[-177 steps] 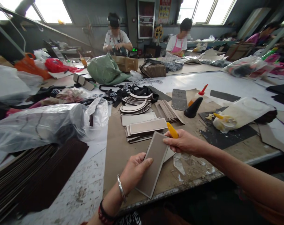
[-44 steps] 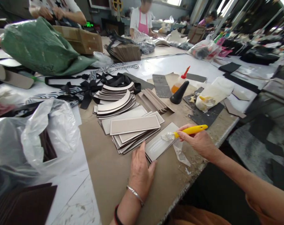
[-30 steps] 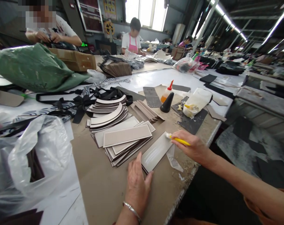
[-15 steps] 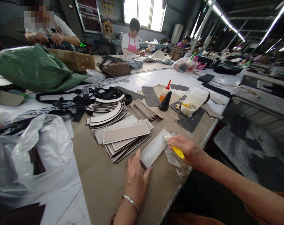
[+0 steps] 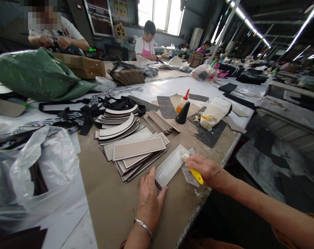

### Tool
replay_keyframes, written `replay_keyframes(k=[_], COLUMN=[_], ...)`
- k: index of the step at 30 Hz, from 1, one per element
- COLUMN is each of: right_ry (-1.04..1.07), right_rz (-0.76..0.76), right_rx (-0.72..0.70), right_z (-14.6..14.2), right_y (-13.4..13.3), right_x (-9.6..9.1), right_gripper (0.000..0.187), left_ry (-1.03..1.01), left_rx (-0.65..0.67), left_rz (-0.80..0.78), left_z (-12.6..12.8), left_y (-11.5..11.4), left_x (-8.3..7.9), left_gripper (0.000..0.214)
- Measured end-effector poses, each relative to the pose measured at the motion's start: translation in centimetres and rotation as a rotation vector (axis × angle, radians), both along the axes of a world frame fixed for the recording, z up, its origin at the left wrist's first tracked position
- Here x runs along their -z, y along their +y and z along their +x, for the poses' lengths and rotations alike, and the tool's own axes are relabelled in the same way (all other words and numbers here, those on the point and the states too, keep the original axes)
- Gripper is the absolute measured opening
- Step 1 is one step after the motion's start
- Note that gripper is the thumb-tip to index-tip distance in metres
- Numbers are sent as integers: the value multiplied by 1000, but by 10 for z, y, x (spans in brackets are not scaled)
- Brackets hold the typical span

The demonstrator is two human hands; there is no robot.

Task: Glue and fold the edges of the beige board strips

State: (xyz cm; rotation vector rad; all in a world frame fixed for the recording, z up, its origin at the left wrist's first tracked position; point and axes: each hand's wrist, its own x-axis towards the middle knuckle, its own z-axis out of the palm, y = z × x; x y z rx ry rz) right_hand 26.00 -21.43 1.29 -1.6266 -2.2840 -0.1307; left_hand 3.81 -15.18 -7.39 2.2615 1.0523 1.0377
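Note:
My right hand (image 5: 207,170) is closed round a brush with a yellow handle (image 5: 197,175). Its whitish bristles press on the far right end of a pale rectangular panel (image 5: 169,166), which has a wet, glossy white smear along it. At the panel's near left corner lies my left hand (image 5: 149,200), thumb and fingers stretched out and apart, touching its edges. A stack of similar rectangular panels (image 5: 140,148) is fanned out just beyond the left hand. Under the brush and right hand, a translucent scrap (image 5: 189,175) sticks out beside the panel.
Curved strips (image 5: 119,126) are piled behind the stack. Farther back are a red-tipped bottle (image 5: 182,103), a black cone (image 5: 182,113) and a white glue-smeared container (image 5: 215,112). A clear plastic bag (image 5: 45,166) lies left, a green bag (image 5: 40,74) beyond. Co-workers sit across the tables.
The brush and right hand have shifted slightly down and toward me at the panel's far end. My left hand stays at the near corner.

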Motion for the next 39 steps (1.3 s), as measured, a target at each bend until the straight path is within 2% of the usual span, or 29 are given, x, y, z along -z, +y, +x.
replay_keyframes(k=[5,9,13,16,18,20,23,27,29,34,39], right_ry=[35,-27,26,198,359,535,756,852,870,984,900], right_rz=[13,26,-8,-54,-97,-101,-115,-120,-97,-206,-104], right_rx=[8,-9,-102,-180,-183,-124,69,310,358,396,492], right_z=[5,9,-17,-44,-57,-63,-63,-60,-62,-63,-50], right_y=[7,18,13,4,1,0,4,8,7,7,6], right_x=[-11,-3,1,-6,-11,-12,-8,-5,-5,0,-4], right_gripper=[19,18,16,17,20,19,9,15,17,25,27], left_ry=[5,5,7,17,19,21,26,34,38,45,63], left_rx=[-1,-5,-4,-1,2,5,1,4,15,23,26], left_rz=[4,-5,3,3,-6,-21,-58,-86,-90,-76,-42], left_z=[0,0,0,0,-1,-1,-1,0,0,-1,-1], left_y=[-1,-1,-1,-1,-1,-1,-1,-1,-1,-1,-1], left_x=[0,2,2,-1,-3,-5,-7,-9,-9,-11,-13], left_gripper=[55,58,63,68,72,75,79,81,81,80,77])
